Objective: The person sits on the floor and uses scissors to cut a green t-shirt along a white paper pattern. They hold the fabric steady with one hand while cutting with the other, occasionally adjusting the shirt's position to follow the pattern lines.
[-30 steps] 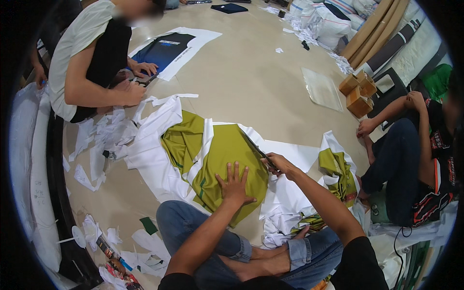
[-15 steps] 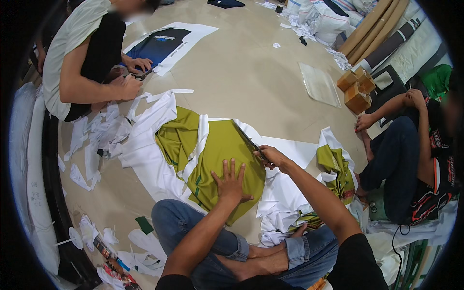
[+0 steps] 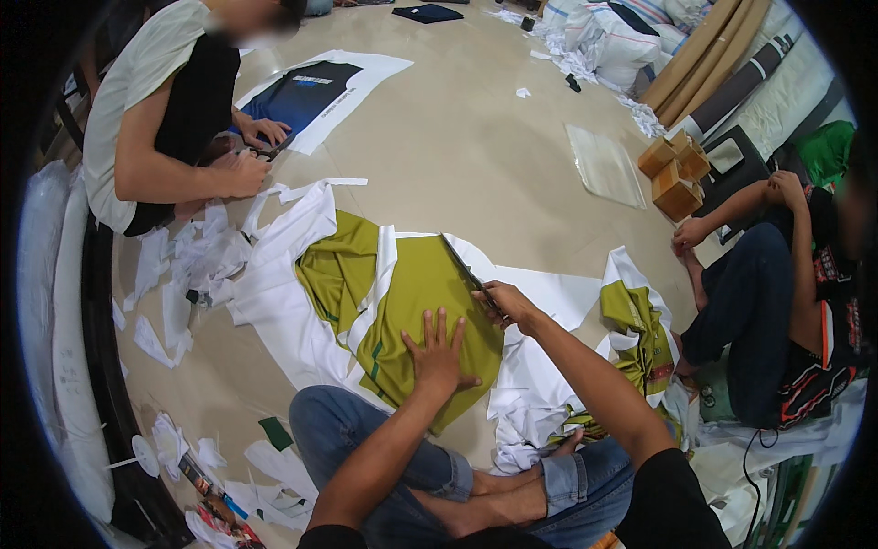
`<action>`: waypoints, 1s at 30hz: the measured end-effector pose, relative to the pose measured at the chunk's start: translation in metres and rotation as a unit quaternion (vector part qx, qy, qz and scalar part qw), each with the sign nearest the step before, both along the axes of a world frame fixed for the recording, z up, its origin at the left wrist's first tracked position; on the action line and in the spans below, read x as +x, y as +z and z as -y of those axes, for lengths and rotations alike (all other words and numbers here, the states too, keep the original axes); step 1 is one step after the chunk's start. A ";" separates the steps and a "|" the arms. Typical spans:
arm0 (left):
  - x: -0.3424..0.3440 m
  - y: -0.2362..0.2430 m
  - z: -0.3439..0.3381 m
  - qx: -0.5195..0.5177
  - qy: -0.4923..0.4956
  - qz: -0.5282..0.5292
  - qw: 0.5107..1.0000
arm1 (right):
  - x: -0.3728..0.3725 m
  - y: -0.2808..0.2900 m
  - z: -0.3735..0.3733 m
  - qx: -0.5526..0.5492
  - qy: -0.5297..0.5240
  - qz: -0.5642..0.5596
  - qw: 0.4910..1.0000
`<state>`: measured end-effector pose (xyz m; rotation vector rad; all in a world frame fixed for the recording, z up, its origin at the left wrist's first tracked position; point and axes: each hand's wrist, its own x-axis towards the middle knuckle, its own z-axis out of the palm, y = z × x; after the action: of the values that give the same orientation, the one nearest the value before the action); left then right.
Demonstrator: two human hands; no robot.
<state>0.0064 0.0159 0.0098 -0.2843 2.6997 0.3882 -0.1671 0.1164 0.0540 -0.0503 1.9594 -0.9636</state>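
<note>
An olive-green fabric panel (image 3: 425, 284) with white margins lies on the floor before me. Flat on its near part rests my left hand (image 3: 439, 352), fingers spread. My right hand (image 3: 505, 304) is closed round the handles of a pair of dark scissors (image 3: 468, 263); their blades point away from me along the panel's right edge, where green meets white. A narrow white strip (image 3: 377, 284) crosses the green cloth. To the left spreads white cloth (image 3: 279, 265), and right of the panel lies crumpled white cloth (image 3: 530, 375).
At upper left another person (image 3: 155, 137) cuts round a dark blue printed panel (image 3: 306, 91). A seated person (image 3: 777, 274) is at right, by a green-and-white cloth bundle (image 3: 636, 320). White scraps (image 3: 197, 256) litter the left. Cardboard boxes (image 3: 677, 174) and a clear plastic sheet (image 3: 604, 165) lie beyond.
My right hand and the scissors have shifted slightly left and down. My left hand stays pressed on the green panel. The whole view has tilted a little.
</note>
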 end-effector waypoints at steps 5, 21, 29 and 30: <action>0.000 -0.005 -0.001 0.002 0.000 -0.003 1.000 | -0.008 -0.003 0.006 0.004 0.017 -0.009 1.000; -0.003 -0.011 -0.027 -0.032 -0.285 -0.058 0.956 | 0.120 -0.056 -0.241 -0.158 -0.479 0.112 0.856; -0.003 -0.018 -0.088 0.026 -0.131 -0.069 0.989 | 0.125 -0.039 -0.246 -0.222 -0.605 0.057 0.762; -0.011 -0.020 -0.072 0.013 -0.141 -0.074 0.987 | 0.127 -0.040 -0.245 -0.232 -0.606 0.059 0.758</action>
<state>-0.0045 0.0875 -0.0099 0.1394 2.8231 0.3722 -0.0401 0.3610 0.0142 1.0978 1.4279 -2.1856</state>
